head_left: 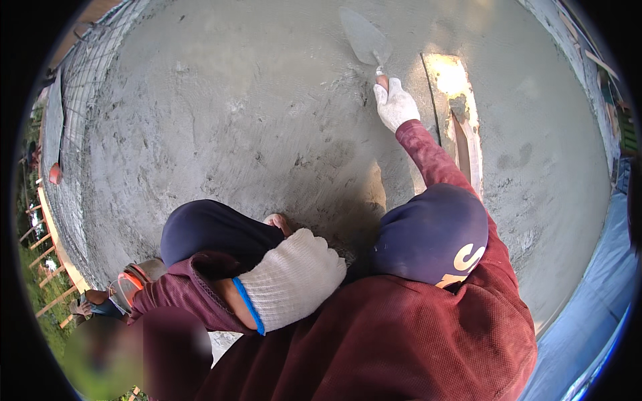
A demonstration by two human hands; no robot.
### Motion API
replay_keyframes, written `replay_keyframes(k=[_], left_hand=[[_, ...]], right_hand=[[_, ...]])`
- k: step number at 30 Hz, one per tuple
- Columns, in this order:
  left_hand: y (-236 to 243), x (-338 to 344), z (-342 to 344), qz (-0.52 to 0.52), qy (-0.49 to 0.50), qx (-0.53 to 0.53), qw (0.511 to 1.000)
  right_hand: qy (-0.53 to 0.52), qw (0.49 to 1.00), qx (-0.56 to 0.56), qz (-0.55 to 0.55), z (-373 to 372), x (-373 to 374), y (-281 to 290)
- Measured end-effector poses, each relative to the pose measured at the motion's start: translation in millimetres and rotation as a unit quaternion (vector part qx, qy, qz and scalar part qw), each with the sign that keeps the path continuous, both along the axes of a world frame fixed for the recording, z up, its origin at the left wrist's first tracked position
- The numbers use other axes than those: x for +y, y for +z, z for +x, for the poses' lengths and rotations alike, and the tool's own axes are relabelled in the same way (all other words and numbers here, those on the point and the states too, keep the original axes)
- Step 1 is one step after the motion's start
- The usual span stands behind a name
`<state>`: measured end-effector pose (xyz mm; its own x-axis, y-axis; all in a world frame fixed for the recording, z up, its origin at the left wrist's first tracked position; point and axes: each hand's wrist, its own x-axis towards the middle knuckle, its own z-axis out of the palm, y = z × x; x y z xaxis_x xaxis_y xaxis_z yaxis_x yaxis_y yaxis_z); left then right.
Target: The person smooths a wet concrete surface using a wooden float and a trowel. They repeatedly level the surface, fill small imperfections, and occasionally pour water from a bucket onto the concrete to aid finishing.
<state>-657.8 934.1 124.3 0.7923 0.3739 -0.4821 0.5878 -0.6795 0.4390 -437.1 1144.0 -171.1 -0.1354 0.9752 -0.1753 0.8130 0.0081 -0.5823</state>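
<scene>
My right hand [398, 107], in a white knit glove, reaches forward and grips the handle of a pointed trowel [364, 37]. The metal blade lies on or just over the wet grey cement [234, 127], pointing away from me. Just right of that hand, a long cement-smeared wooden float [473, 144] lies on the surface, its far end bright with sunlight. My left hand [294, 277], in a white glove with a blue cuff, is curled in front of my body beside my bent knee [214, 234]. Its fingertips are hidden, so whether it holds anything does not show.
Wire mesh [90, 80] runs along the left edge of the cement. An orange-rimmed bucket [127, 289] stands at lower left, near a ladder-like wooden frame [59, 257]. A small red object [55, 174] is by the mesh. Blue sheeting [588, 287] borders the right side.
</scene>
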Motion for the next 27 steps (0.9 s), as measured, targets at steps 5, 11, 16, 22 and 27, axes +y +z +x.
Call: replay_keyframes(k=[5, 11, 16, 22, 27], left_hand=[[4.4, -7.5, -1.3, -0.033, -0.013, 0.036, 0.999], [1.7, -9.1, -5.7, 0.026, 0.007, 0.005, 1.0], [2.7, -7.7, -6.0, 0.021, 0.026, 0.01, 0.999], [2.6, -5.4, -7.3, 0.026, 0.011, 0.005, 1.0], [4.2, -10.7, -10.2, 0.041, 0.022, -0.003, 0.999]], right_hand=[[-0.003, 0.953, 0.118, -0.28, -29.8, 9.4, 72.6], [0.015, 0.994, 0.046, 0.097, -8.6, 7.7, 54.9], [0.065, 0.992, -0.016, 0.104, -8.8, -25.9, 45.6], [0.107, 0.988, -0.107, -0.004, -13.6, -14.0, 45.6], [0.092, 0.992, -0.024, 0.08, -29.5, -30.5, 60.3]])
